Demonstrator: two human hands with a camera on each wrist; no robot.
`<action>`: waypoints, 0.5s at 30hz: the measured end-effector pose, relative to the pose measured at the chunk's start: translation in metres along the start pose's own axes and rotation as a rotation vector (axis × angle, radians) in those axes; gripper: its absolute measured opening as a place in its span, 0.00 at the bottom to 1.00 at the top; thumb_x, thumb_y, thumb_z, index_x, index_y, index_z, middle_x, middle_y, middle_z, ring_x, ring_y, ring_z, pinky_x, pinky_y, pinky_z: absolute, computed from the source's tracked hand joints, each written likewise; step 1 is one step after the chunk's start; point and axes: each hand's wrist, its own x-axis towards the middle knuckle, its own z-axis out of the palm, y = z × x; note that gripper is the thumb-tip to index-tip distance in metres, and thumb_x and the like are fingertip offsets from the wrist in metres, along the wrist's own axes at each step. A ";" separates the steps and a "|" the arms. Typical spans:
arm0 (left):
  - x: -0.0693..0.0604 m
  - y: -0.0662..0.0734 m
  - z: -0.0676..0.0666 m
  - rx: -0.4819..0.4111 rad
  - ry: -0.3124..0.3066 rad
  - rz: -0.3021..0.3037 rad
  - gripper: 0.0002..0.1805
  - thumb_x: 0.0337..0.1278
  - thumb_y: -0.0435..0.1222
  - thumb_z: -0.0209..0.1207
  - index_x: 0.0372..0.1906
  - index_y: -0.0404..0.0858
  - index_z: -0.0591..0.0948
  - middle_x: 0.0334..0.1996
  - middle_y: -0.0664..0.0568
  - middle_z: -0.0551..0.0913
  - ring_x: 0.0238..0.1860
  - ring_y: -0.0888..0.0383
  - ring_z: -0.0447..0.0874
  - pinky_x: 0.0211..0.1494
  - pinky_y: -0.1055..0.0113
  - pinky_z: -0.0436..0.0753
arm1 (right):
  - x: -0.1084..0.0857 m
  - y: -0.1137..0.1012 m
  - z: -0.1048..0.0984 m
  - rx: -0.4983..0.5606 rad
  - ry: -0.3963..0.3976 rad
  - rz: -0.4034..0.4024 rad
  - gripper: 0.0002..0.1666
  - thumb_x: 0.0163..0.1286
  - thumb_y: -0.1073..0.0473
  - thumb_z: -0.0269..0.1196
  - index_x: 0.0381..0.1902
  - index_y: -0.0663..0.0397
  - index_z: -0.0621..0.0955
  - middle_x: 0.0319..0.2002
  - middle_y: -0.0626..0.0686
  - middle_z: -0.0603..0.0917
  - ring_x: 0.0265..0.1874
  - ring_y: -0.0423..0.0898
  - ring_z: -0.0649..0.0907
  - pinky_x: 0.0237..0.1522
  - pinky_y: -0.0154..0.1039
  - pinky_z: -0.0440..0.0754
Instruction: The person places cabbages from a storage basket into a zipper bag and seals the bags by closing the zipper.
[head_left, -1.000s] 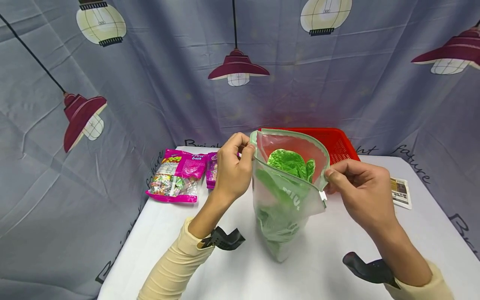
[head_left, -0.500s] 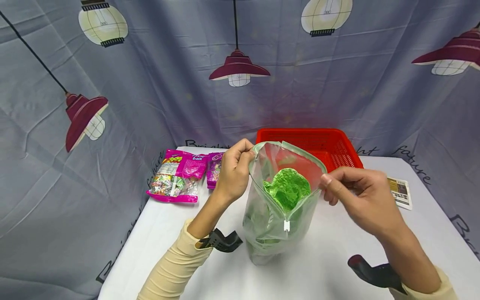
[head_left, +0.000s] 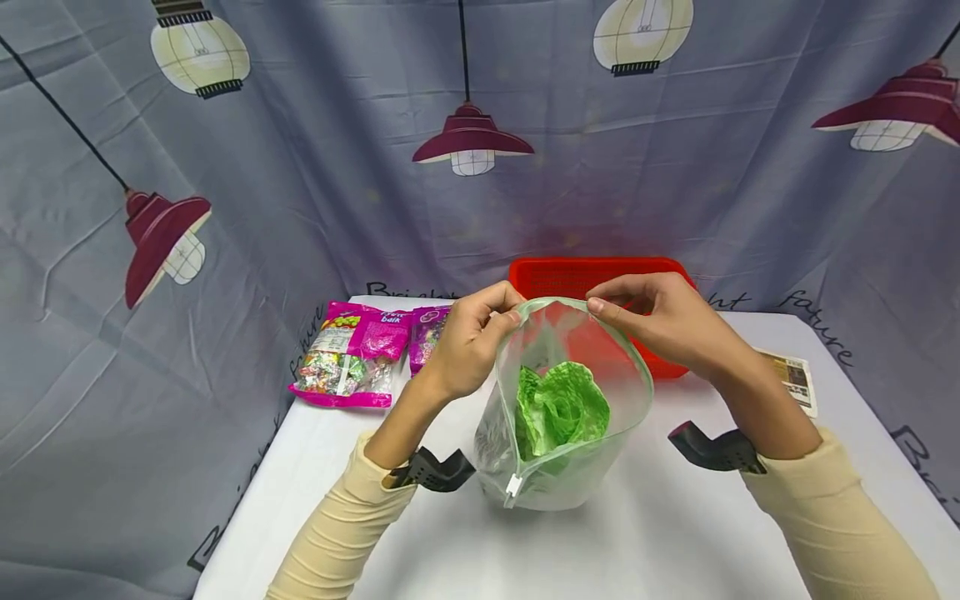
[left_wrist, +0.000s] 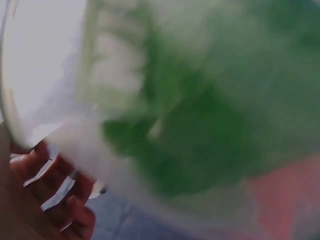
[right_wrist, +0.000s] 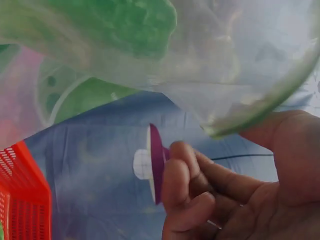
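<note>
A translucent zip bag (head_left: 626, 408) with a pale green rim stands on the white table (head_left: 637, 542), its mouth wide. Crinkled green lettuce (head_left: 562, 408) shows inside it. The white zip slider (head_left: 513, 486) sits at the front left corner of the mouth. My left hand (head_left: 468, 342) pinches the rim at the back left. Close beside it, my right hand (head_left: 667, 321) pinches the back of the rim between thumb and fingers. In the right wrist view the rim (right_wrist: 270, 105) meets the right thumb. Blurred bag film and lettuce (left_wrist: 195, 140) fill most of the left wrist view.
A red plastic basket (head_left: 555, 267) stands behind the bag, partly covered by it. To the left lie a pink candy bag (head_left: 352, 354) and a purple packet (head_left: 426, 333). A printed flat card (head_left: 795, 379) lies at right, partly behind the right arm.
The bag has been turned, bringing its slider from the right side round to the front left. My right hand has moved up and left, from the right edge to the back rim.
</note>
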 end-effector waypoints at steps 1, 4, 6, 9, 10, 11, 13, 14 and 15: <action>0.001 0.002 -0.003 0.039 -0.036 0.003 0.08 0.60 0.32 0.47 0.29 0.37 0.76 0.25 0.53 0.75 0.26 0.58 0.69 0.26 0.66 0.69 | 0.004 0.000 0.001 0.024 -0.010 -0.010 0.19 0.66 0.45 0.65 0.48 0.50 0.86 0.39 0.50 0.86 0.35 0.47 0.84 0.38 0.40 0.80; 0.005 0.009 -0.014 0.150 -0.136 0.000 0.06 0.63 0.33 0.50 0.31 0.40 0.76 0.24 0.57 0.76 0.26 0.61 0.73 0.24 0.66 0.72 | 0.010 0.000 0.000 0.109 -0.051 -0.019 0.18 0.65 0.50 0.67 0.45 0.56 0.86 0.34 0.52 0.86 0.31 0.46 0.83 0.33 0.38 0.81; 0.007 0.013 -0.021 0.206 -0.187 -0.018 0.05 0.64 0.33 0.52 0.33 0.41 0.77 0.24 0.58 0.77 0.26 0.63 0.74 0.26 0.65 0.74 | 0.011 0.002 -0.002 0.167 -0.071 -0.005 0.15 0.64 0.53 0.68 0.41 0.60 0.86 0.30 0.53 0.85 0.27 0.45 0.81 0.29 0.37 0.79; 0.009 0.019 -0.030 0.303 -0.224 -0.038 0.03 0.64 0.34 0.55 0.34 0.42 0.78 0.23 0.60 0.78 0.25 0.65 0.75 0.29 0.66 0.76 | 0.009 0.005 -0.004 0.209 -0.070 -0.005 0.12 0.64 0.57 0.68 0.38 0.63 0.85 0.27 0.54 0.83 0.24 0.44 0.77 0.25 0.37 0.76; 0.010 0.022 -0.032 0.354 -0.222 -0.031 0.03 0.63 0.34 0.56 0.34 0.42 0.79 0.23 0.61 0.78 0.25 0.65 0.75 0.29 0.66 0.76 | 0.008 0.006 -0.004 0.208 -0.056 -0.023 0.11 0.64 0.58 0.68 0.37 0.63 0.84 0.26 0.55 0.83 0.23 0.44 0.77 0.25 0.36 0.76; 0.010 0.024 -0.033 0.419 -0.214 -0.013 0.02 0.62 0.34 0.58 0.34 0.42 0.79 0.23 0.62 0.78 0.24 0.65 0.75 0.28 0.67 0.75 | 0.006 0.006 -0.003 0.201 -0.033 -0.043 0.10 0.64 0.59 0.68 0.36 0.62 0.84 0.26 0.55 0.83 0.22 0.45 0.78 0.24 0.36 0.76; 0.009 0.030 -0.035 0.584 -0.180 0.057 0.02 0.60 0.33 0.60 0.33 0.43 0.81 0.24 0.62 0.79 0.24 0.65 0.74 0.26 0.67 0.74 | 0.002 0.004 -0.001 0.159 0.037 -0.099 0.07 0.64 0.60 0.68 0.34 0.60 0.85 0.26 0.55 0.83 0.21 0.46 0.79 0.24 0.35 0.78; 0.008 0.034 -0.035 0.669 -0.155 0.101 0.01 0.59 0.34 0.62 0.33 0.43 0.82 0.24 0.63 0.79 0.24 0.64 0.74 0.25 0.67 0.73 | -0.001 0.003 0.000 0.130 0.084 -0.131 0.06 0.64 0.60 0.68 0.34 0.59 0.85 0.26 0.55 0.84 0.21 0.46 0.80 0.24 0.35 0.78; 0.008 0.038 -0.035 0.742 -0.132 0.139 0.02 0.58 0.33 0.63 0.33 0.44 0.82 0.25 0.63 0.79 0.24 0.64 0.73 0.24 0.67 0.72 | -0.003 0.000 0.002 0.103 0.137 -0.159 0.05 0.64 0.61 0.69 0.33 0.57 0.85 0.26 0.54 0.83 0.20 0.46 0.80 0.24 0.34 0.78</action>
